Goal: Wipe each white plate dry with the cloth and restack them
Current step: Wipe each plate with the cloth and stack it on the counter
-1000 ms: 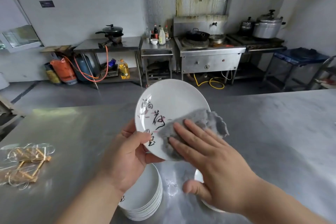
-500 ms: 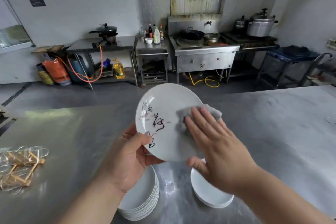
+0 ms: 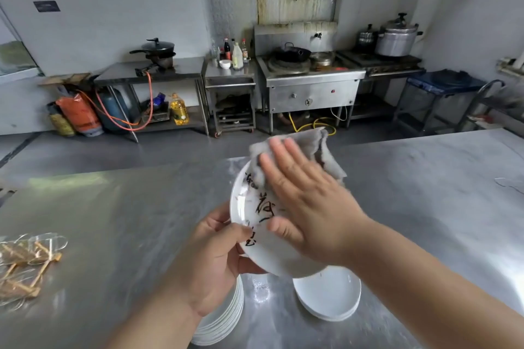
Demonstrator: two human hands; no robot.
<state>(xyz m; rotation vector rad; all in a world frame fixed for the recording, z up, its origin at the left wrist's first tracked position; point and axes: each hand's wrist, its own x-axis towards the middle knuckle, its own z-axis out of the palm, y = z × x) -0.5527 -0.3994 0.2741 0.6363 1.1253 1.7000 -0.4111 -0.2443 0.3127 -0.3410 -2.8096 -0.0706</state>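
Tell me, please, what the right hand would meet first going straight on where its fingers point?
The right hand would meet only the grey cloth bunched ahead of its fingertips at the plate's far rim; beyond, the way seems free, though depth is unclear.

Right hand [image 3: 306,207] hides plate [image 3: 269,256] right half; left stack [image 3: 226,317] partly under left hand [image 3: 212,261]; lettering [image 3: 262,205] blurred.

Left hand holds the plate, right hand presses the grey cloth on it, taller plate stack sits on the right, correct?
No: in the head view the taller stack sits on the left, under the left hand holding the plate; the shorter stack is on the right.
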